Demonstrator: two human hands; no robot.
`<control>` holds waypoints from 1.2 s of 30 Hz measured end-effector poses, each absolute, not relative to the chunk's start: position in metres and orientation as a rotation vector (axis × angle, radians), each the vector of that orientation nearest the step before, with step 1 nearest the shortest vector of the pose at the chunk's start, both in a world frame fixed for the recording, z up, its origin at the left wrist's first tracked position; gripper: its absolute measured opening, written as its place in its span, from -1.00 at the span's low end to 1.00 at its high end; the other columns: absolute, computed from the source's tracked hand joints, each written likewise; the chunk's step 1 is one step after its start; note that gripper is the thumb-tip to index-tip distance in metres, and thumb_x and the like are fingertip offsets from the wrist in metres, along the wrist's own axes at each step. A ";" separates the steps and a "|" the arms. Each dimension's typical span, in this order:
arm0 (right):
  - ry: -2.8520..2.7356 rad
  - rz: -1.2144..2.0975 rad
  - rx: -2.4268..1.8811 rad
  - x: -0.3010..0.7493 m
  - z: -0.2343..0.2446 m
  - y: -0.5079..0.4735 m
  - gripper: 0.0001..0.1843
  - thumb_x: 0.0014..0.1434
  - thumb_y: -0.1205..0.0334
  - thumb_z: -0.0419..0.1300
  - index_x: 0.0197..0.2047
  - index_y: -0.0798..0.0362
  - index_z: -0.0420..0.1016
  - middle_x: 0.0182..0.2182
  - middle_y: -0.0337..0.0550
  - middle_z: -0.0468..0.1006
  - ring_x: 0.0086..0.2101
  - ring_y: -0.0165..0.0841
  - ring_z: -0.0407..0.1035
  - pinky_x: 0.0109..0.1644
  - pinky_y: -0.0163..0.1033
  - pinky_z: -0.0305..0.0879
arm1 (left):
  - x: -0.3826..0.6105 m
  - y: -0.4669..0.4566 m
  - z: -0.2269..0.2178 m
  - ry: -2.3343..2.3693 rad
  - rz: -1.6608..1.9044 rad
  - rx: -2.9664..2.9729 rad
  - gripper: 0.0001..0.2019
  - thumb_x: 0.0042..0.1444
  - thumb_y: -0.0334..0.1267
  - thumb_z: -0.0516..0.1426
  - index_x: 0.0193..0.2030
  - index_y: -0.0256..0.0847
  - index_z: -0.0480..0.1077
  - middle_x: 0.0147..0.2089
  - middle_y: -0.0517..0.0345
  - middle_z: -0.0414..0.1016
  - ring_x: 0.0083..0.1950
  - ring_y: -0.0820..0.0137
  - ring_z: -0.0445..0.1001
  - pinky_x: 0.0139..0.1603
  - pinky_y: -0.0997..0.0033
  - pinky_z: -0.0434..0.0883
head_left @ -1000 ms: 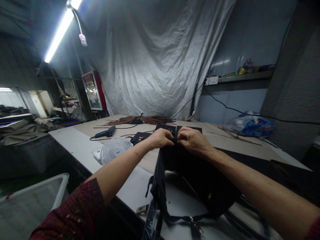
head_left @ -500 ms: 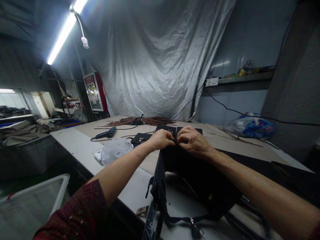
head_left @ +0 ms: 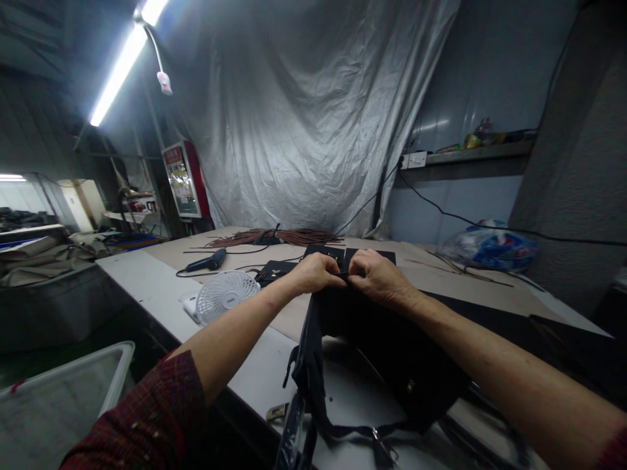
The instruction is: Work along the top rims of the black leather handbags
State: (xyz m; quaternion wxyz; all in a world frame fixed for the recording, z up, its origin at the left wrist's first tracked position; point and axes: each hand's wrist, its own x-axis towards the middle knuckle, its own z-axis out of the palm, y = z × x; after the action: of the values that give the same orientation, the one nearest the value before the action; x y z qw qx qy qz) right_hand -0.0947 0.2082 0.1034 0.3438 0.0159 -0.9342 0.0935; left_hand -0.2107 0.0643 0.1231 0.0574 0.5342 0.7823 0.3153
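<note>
A black bag piece with straps and metal fittings stands on the table in front of me. At its upper edge my left hand pinches the black material. Close beside it, my right hand is closed on the same edge, fingertips almost meeting those of the left. What exactly lies between the fingertips is too small and dark to make out. A strap with a metal clasp hangs across the bag's lower front. Near the table's edge lies a small metal buckle.
A white fan and a dark corded tool are on the table to the left. Brown cords lie bundled at the back. A plastic bag sits back right, and a white bin is at lower left.
Both hands keep hold of the bag's upper edge. The right hand's fingers have shifted slightly, and the view has moved a little.
</note>
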 end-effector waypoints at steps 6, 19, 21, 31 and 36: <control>-2.391 0.795 -0.204 -0.086 0.120 0.207 -0.85 -0.13 0.36 0.18 -0.38 0.04 0.40 -0.42 -0.25 0.46 -0.36 -0.36 0.32 -0.29 -0.30 0.19 | -0.211 0.068 0.123 2.441 0.935 1.624 -0.76 -0.09 -0.09 0.22 -0.47 -0.25 0.46 -0.58 0.29 0.28 -0.53 0.51 0.22 -0.54 0.51 0.07; -2.656 0.792 -0.492 -0.079 0.123 0.209 -0.84 -0.02 0.25 0.22 -0.32 0.05 0.56 -0.45 -0.24 0.55 -0.42 -0.40 0.38 -0.38 -0.35 0.19 | -0.206 0.069 0.124 2.496 0.911 1.668 -0.80 -0.09 -0.13 0.21 -0.44 -0.25 0.48 -0.56 0.27 0.33 -0.50 0.50 0.23 -0.49 0.51 0.09; -2.667 0.746 -0.506 -0.082 0.119 0.211 -0.86 0.00 0.23 0.21 -0.34 0.05 0.56 -0.51 -0.26 0.52 -0.47 -0.42 0.35 -0.44 -0.36 0.15 | -0.207 0.069 0.122 2.461 0.921 1.681 -0.79 -0.09 -0.13 0.21 -0.44 -0.25 0.48 -0.56 0.28 0.34 -0.49 0.50 0.24 -0.49 0.51 0.09; -2.697 0.737 -0.392 -0.079 0.120 0.209 -0.86 -0.07 0.22 0.25 -0.39 0.02 0.60 -0.56 -0.30 0.49 -0.50 -0.44 0.32 -0.46 -0.37 0.11 | -0.234 0.059 0.119 2.038 0.938 1.782 -0.78 -0.10 -0.15 0.23 -0.41 -0.30 0.48 -0.55 0.30 0.29 -0.50 0.55 0.18 -0.47 0.52 0.10; -2.710 0.724 -0.273 -0.080 0.120 0.207 -0.85 -0.06 0.23 0.22 -0.38 0.02 0.59 -0.53 -0.31 0.52 -0.46 -0.42 0.35 -0.43 -0.36 0.15 | -0.240 0.054 0.120 1.935 0.966 1.740 -0.75 -0.09 -0.15 0.22 -0.38 -0.34 0.48 -0.51 0.26 0.33 -0.48 0.55 0.19 -0.44 0.52 0.12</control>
State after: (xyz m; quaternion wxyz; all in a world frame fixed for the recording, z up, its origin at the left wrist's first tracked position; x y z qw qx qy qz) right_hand -0.0795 0.2069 0.1198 0.1607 -0.0955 -0.9491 0.2535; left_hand -0.2403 0.0543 0.1198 0.1820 0.6165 0.6854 0.3421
